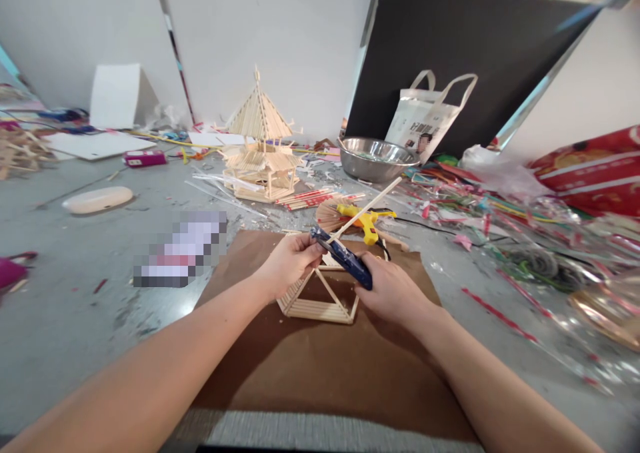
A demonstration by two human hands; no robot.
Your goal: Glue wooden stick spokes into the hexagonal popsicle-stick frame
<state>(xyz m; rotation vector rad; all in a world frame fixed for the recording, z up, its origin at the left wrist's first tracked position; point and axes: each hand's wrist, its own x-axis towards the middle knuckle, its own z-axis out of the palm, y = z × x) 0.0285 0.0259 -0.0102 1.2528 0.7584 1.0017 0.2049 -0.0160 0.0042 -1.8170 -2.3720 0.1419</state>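
Note:
My right hand (387,283) is closed round a dark blue hand cutter (350,263), whose tip points up and left. A thin wooden stick (370,205) slants up to the right from the cutter's head. There, my left hand (295,260) pinches with thumb and fingers at the stick's lower end, which they partly hide. Below both hands, a frame of pale wooden sticks (320,312) lies on a brown sheet (300,366). It has a slatted left side and a triangular outline inside; the hands cover its far part.
Behind the hands lie a yellow glue gun (369,225) and red-and-white wrapped sticks (307,198). Further back stand a wooden stick pagoda (260,130) and a metal bowl (375,160). A phone (183,250) lies left; plastic wrappers (530,240) litter the right.

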